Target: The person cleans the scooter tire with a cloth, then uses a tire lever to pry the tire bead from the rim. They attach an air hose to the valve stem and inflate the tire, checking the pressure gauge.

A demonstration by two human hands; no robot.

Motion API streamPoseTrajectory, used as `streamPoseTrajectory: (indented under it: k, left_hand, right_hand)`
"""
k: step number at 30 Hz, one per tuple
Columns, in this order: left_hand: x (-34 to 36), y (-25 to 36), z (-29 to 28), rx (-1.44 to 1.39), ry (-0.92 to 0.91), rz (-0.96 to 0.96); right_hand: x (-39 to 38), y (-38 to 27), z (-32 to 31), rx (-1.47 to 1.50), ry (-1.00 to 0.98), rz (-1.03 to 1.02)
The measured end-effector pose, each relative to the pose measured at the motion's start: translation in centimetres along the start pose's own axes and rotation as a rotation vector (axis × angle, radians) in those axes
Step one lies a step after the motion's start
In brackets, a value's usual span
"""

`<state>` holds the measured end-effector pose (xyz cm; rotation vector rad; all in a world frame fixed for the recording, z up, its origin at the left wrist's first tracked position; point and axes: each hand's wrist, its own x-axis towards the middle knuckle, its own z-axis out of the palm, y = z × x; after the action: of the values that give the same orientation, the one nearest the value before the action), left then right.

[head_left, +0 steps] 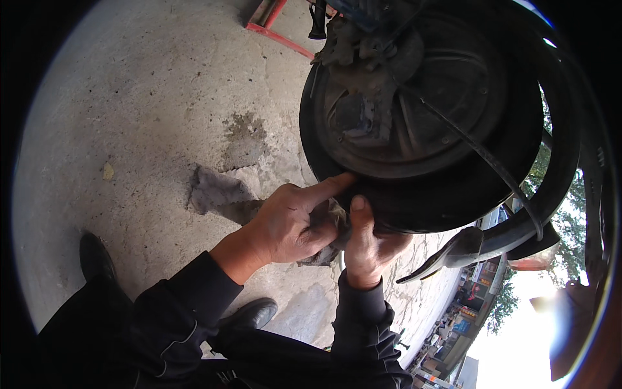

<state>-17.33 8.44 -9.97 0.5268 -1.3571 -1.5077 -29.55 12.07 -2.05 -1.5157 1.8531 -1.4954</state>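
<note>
Left hand [288, 223]: forefinger on the tyre [447, 204], others curled; cannot tell what's inside.
Right hand [370, 251]: apparently gripping the tyre's lower edge.
Tyre: around the hub [453, 84].
Good touch: likely steady, even pressure.
Possible obstacles: cable [466, 137] across the tyre's right; mudguard [565, 123] beyond.
Floor [162, 84]: rag [217, 188], left of tyre.

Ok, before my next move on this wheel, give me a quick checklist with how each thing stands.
1. Left hand placed: ok, extended index finger at the tire, near its inner edge.
2. Right hand placed: ok, thumb up at the tire's lower part.
3. Cable away from both hands: ok, it runs off to the right.
4. Grey cloth away from both shoes: ok, it lies apart on the concrete floor.
5. Tire evenly seated all round: cannot tell, much is dark or hidden.
</note>
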Motion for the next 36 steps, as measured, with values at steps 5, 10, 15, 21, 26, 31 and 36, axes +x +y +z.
streamPoseTrajectory:
  k: [5, 10, 15, 21, 26, 31, 36]
  left_hand:
    - [-0.1, 0.7, -0.2, -0.039, -0.023, -0.045]
    - [0.5, 1.4, -0.4, 0.038, -0.1, -0.029]
    - [1.7, 2.2, -1.1, 0.036, -0.179, 0.076]
    - [2.0, 2.8, -1.1, 0.042, -0.197, 0.006]
    - [1.2, 2.1, -0.8, 0.172, -0.151, 0.065]
    - [0.6, 1.1, -0.4, 0.314, -0.049, 0.068]
    - [0.3, 0.7, 0.0, 0.429, -0.001, 0.132]
  right_hand:
    - [-0.1, 0.0, 0.0, 0.018, -0.004, 0.034]
    - [-0.4, 0.0, -0.2, 0.05, -0.014, 0.077]
    - [-0.5, -0.3, -0.3, 0.03, -0.013, 0.029]
    - [-0.5, 0.0, -0.1, 0.035, 0.015, 0.049]
    - [-0.3, 0.2, 0.3, 0.065, -0.006, 0.025]
    - [-0.4, 0.4, 0.8, 0.065, 0.082, -0.018]
    - [-0.4, 0.6, 0.0, -0.122, -0.046, -0.035]
